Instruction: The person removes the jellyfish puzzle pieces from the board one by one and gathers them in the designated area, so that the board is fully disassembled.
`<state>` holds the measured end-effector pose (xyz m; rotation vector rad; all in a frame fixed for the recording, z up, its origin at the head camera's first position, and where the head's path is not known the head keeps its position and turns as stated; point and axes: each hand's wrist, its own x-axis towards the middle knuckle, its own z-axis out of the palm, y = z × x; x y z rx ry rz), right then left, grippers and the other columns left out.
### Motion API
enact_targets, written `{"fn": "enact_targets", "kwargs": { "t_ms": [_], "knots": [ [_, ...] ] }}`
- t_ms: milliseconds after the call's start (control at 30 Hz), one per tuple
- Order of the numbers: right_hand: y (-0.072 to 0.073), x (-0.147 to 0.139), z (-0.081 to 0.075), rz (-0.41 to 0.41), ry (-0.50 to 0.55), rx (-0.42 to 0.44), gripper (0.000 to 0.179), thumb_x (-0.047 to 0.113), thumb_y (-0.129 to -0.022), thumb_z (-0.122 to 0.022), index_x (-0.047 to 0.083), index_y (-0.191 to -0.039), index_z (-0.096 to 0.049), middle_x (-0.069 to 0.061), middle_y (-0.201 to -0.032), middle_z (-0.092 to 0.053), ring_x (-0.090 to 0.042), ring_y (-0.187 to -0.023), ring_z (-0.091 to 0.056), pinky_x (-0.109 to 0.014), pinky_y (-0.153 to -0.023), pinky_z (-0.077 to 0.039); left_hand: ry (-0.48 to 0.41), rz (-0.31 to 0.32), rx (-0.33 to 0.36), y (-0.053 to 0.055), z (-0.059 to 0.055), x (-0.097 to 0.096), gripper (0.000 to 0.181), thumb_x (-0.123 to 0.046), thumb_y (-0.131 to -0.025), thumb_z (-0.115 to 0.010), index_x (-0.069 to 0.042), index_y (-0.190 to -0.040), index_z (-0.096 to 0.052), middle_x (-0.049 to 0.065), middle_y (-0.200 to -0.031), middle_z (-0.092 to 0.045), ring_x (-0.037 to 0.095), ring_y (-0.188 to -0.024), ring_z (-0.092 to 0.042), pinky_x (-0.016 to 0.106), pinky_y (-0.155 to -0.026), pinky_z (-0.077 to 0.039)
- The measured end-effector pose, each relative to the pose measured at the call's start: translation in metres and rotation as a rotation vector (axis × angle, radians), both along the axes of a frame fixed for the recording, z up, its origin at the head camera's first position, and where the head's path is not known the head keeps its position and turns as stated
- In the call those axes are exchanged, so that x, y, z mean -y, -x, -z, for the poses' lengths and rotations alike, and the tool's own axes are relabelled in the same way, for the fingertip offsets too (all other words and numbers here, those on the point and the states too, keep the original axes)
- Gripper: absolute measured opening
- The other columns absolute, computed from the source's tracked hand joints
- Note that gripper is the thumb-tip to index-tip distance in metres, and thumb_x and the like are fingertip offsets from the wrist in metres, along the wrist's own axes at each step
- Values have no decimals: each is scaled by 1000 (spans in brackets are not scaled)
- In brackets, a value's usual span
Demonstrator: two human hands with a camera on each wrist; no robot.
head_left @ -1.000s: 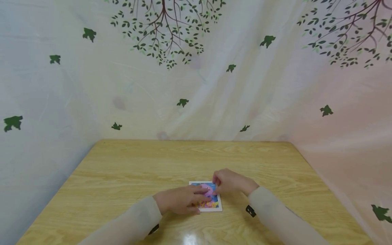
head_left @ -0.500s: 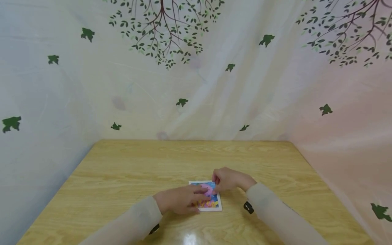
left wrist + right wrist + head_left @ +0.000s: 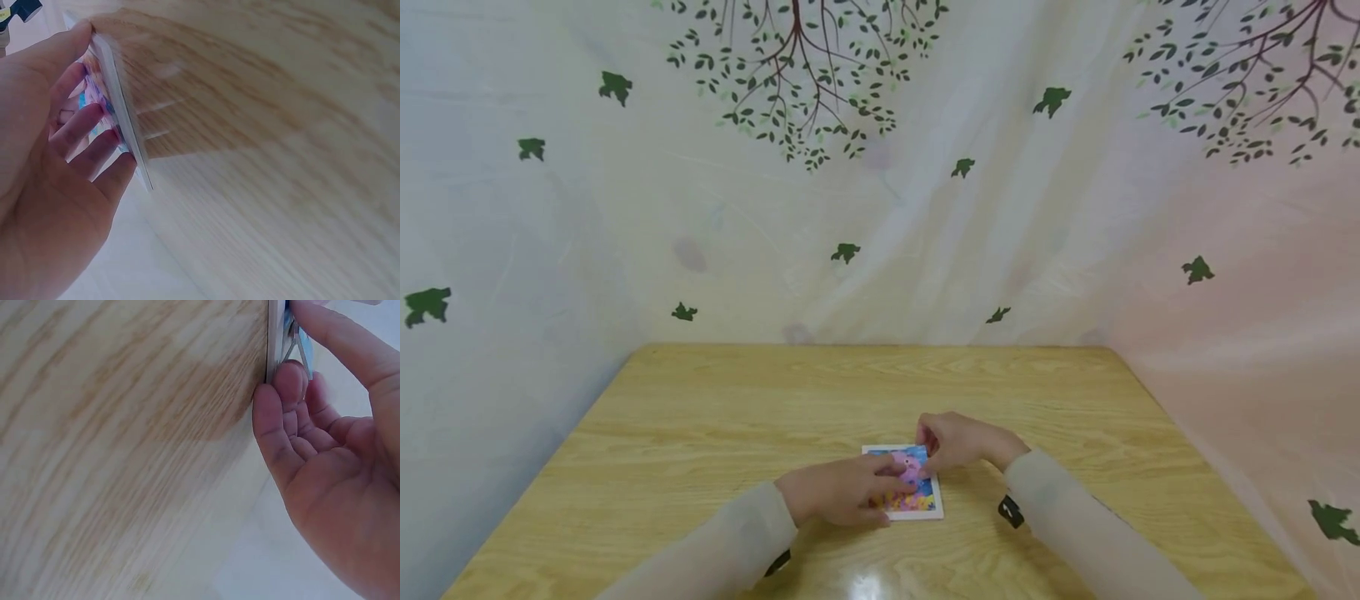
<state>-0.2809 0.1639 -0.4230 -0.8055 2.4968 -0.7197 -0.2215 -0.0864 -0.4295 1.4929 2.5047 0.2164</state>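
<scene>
A small square picture board (image 3: 927, 500) with a white border lies flat on the table, showing a pink cartoon figure, blue ground and yellow flowers. My left hand (image 3: 835, 492) rests on it from the left, fingers spread over the picture. In the left wrist view the thumb (image 3: 75, 40) touches the board's edge. At the upper right corner my right hand (image 3: 966, 439) has its fingers curled. The right wrist view shows a thin light-blue piece (image 3: 305, 354) of the picture tilted up from the board, pinched between thumb and fingers. The fingers hide that corner from above.
The wooden table (image 3: 737, 400) reaches back to a pale cloth backdrop (image 3: 760, 233) printed with leaves and branches. Cloth also hangs at both sides. A dark wrist strap (image 3: 1011, 511) shows below the right sleeve.
My right hand has shifted very slightly left along the board's upper right corner. The left hand and the board stay in place.
</scene>
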Motion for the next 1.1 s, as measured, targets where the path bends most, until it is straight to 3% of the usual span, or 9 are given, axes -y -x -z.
{"fn": "enact_targets", "kwargs": {
  "t_ms": [233,467,867,1100],
  "knots": [
    [-1,1,-4,-49,36,20,27,7,-89,-78,11,-109,-59,-1,-96,-66,-14,-89,-61,-33,-80,-53,-3,-1,-26,-1,-4,1,55,-29,-103,-66,-17,-155,-51,11,-157,-45,23,-142,-47,32,-115,-41],
    [3,-9,3,-84,96,-3,13,11,-98,-68,12,-109,-61,2,-95,-68,-13,-87,-61,-31,-78,-52,-10,-16,12,-2,-2,2,56,-30,-103,-66,-17,-155,-51,10,-158,-44,24,-143,-44,33,-116,-40],
    [13,-49,-2,3,153,25,16,17,-101,-67,9,-110,-58,-2,-91,-66,-17,-81,-57,-32,-73,-49,-21,-56,61,-2,-2,0,57,-29,-103,-66,-18,-156,-49,10,-161,-39,25,-145,-43,34,-117,-39],
    [18,-87,1,76,182,64,16,15,-103,-65,5,-112,-57,-5,-96,-68,-19,-85,-59,-30,-73,-50,-4,-60,49,-2,1,0,58,-28,-103,-66,-19,-157,-47,9,-161,-38,25,-146,-41,33,-119,-37]
  ]
}}
